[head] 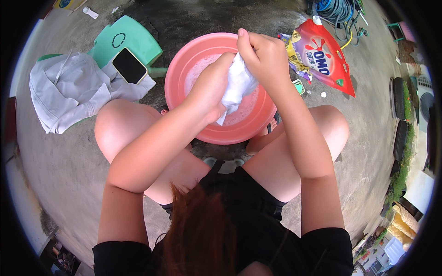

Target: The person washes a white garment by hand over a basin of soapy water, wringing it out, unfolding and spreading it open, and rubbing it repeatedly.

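Observation:
Both of my hands grip a bunched white cloth (237, 82) above a pink plastic basin (221, 138). My left hand (213, 86) clasps its left side, with the fingers mostly hidden behind the cloth. Around its upper right end closes my right hand (264, 57), thumb pointing up. A loose corner of the cloth hangs below my left hand. Whitish soapy water (200, 70) with bubbles lies in the basin, which stands on the ground between my feet.
To the left, a green plastic stool (126, 32) holds a light grey garment (79, 82) and a smartphone (130, 65). A red OMO detergent pouch (324, 55) lies right of the basin, near a small green-and-white object (298, 87). Beyond it sits a coiled hose (336, 12). Tyre planters (400, 139) line the far right.

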The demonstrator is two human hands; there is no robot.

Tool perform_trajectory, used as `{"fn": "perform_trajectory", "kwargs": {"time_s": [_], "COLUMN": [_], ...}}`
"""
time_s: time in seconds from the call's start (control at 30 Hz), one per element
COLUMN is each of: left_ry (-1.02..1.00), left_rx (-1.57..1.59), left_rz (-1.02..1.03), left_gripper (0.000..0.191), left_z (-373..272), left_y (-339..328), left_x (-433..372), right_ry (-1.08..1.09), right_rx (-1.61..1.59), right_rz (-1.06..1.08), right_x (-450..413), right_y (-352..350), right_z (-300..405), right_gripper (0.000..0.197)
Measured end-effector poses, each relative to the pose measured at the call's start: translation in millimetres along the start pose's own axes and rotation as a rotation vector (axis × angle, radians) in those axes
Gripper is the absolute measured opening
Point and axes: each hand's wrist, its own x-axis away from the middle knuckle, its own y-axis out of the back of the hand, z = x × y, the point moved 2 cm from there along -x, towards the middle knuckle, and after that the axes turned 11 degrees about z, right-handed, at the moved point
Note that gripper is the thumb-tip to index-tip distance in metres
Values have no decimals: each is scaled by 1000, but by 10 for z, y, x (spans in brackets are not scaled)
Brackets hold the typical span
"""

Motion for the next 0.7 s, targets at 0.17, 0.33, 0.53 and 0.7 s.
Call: {"fn": "perform_trajectory", "kwargs": {"time_s": [0.17,0.33,0.53,0.7], "left_ry": [-123,-66,-62,-27], "left_rx": [94,20,2,-16], "left_rz": [497,-49,-3,-10], "left_gripper": [20,18,19,19], "left_z": [-31,-36,-29,-21], "left_y": [569,2,259,63], "left_x": [-167,77,-115,-46], "right_ry": [357,180,236,248], "right_rx": [18,83,104,90], "right_rz": [-21,-12,-35,-34], "right_x": [194,21,112,83], "right_y": [-152,-28,-76,-54], "right_z": [590,175,439,301], "right_gripper": [27,30,31,29]}}
